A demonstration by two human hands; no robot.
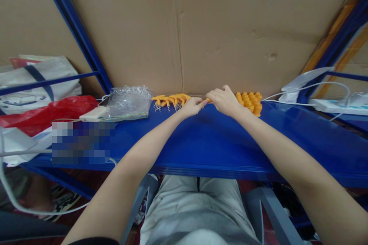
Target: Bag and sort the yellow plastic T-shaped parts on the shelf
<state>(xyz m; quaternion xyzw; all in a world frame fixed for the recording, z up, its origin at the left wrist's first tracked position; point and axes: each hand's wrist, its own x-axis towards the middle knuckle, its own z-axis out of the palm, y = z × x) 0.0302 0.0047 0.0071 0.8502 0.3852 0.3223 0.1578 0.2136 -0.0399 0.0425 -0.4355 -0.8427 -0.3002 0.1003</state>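
My left hand (192, 108) and my right hand (223, 99) meet over the back of the blue shelf, fingertips pinched together on a small orange piece (208, 100). Most of that piece is hidden by the fingers, so its full shape does not show. Beside my left hand lie several orange plastic pieces with metal spirals (169, 101), like small corkscrews, their coils pointing toward me. Just beyond my right wrist several orange knobbed plastic caps (249, 101) stand close together in rows.
A clear plastic bag (129, 101) lies left of the spiral pieces, near a red plastic bag (66, 109) and a white cloth bag (54, 80). White cables (322, 84) and a power strip (339, 106) are at right. Cardboard (201, 26) closes the back; blue posts (77, 30) flank it.
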